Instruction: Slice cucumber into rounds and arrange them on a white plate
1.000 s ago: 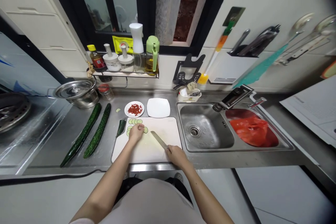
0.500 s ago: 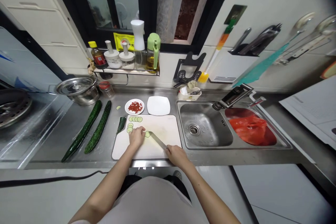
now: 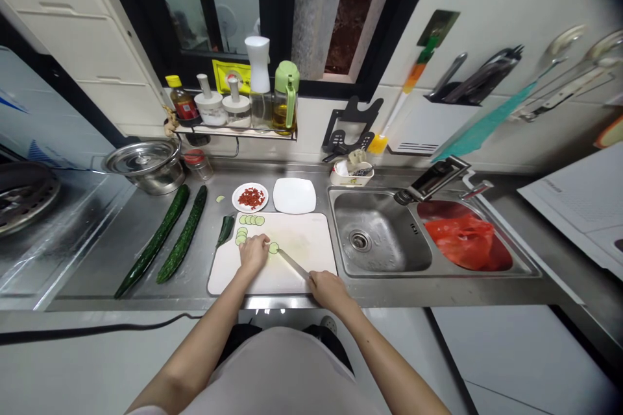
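Note:
A white cutting board (image 3: pixel 302 240) lies on the steel counter in front of me. Several thin cucumber slices (image 3: pixel 251 221) sit at its far left corner, and one more slice (image 3: pixel 273 248) lies by the blade. My left hand (image 3: pixel 253 253) is curled over the cucumber piece on the board; that piece is mostly hidden under my fingers. My right hand (image 3: pixel 327 288) is closed round the handle of a knife (image 3: pixel 292 262), whose blade points up-left toward my left hand. A dark green cucumber end (image 3: pixel 224 230) lies just off the board's left edge.
Two whole cucumbers (image 3: pixel 168 240) lie left of the board, near a lidded steel pot (image 3: pixel 143 165). A dish of red bits (image 3: pixel 250 197) and a white plate (image 3: pixel 293 195) sit behind the board. The sink (image 3: pixel 379 240) is right, with a red bag (image 3: pixel 464 240) in its far basin.
My left hand slid back toward me along the board and the knife blade closed in beside it. A fresh slice now lies next to the blade.

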`<state>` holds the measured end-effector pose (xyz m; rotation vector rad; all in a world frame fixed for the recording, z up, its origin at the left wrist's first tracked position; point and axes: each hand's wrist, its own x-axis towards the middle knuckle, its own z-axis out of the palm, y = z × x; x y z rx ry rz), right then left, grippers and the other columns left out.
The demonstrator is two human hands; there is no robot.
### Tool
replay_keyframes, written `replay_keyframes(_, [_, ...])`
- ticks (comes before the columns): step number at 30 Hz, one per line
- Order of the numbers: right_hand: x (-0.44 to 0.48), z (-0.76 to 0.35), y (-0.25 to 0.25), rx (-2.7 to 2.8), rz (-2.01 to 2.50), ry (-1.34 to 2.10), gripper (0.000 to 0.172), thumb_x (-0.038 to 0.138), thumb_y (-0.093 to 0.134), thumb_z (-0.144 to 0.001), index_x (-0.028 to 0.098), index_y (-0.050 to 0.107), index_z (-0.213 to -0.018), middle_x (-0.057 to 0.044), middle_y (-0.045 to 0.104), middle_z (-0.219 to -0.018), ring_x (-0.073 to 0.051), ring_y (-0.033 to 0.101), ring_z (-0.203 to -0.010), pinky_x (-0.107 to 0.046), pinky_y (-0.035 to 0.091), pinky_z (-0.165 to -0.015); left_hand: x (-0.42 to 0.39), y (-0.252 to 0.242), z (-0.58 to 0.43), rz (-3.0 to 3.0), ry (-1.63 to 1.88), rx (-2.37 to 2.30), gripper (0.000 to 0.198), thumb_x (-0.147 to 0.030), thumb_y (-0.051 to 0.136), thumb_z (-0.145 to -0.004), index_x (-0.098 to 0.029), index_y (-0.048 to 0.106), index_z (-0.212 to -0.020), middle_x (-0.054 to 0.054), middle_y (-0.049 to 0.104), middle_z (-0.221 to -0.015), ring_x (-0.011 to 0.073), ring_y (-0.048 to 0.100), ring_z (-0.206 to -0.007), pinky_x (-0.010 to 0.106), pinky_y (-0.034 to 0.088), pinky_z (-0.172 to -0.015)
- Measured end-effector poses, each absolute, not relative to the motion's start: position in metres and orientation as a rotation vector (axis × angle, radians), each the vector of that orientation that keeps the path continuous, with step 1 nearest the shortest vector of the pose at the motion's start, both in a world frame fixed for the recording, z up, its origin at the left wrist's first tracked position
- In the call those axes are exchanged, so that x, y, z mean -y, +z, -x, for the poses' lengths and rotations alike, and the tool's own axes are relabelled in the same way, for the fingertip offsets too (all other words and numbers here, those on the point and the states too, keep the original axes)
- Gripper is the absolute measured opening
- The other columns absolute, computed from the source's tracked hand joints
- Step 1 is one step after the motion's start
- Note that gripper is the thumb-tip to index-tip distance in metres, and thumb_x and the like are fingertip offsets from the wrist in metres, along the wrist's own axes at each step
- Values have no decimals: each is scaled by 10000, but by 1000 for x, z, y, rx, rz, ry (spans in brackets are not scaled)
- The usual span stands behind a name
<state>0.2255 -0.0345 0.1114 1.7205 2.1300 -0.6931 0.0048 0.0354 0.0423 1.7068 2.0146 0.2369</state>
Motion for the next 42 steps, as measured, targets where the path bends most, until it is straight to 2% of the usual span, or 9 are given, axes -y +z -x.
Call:
replay_keyframes(12, [35, -221, 110, -2111, -1660, -692, 337, 183, 335, -912, 135, 626, -1074, -177, 681, -994, -265, 646, -956, -345, 448, -758, -33, 49, -6, -1736, 224, -2007, 270, -240, 462, -852, -285, 684, -1001, 54, 678, -1018, 260, 550, -1033, 394, 346, -875])
replay_keyframes(31, [17, -208, 108, -2118, -1627, -690, 297, 171, 391, -898, 138, 630, -1071, -178, 683, -1012, -248, 650, -972, -321, 460, -761, -33, 41, -6, -1711, 253, -2001, 295, -228, 449, -862, -296, 697, -1005, 56, 677, -1054, 260, 543, -1055, 397, 342, -888])
replay_keyframes(42, [13, -203, 103, -2141, -1611, -674, 342, 113, 374, -861, 119, 627, -1093, -183, 684, -1019, -264, 653, -971, -344, 481, -758, -34, 43, -5, -1703, 250, -2000, 301, -231, 441, -855, -285, 695, -1006, 60, 681, -1066, 267, 539, -1067, 406, 341, -894])
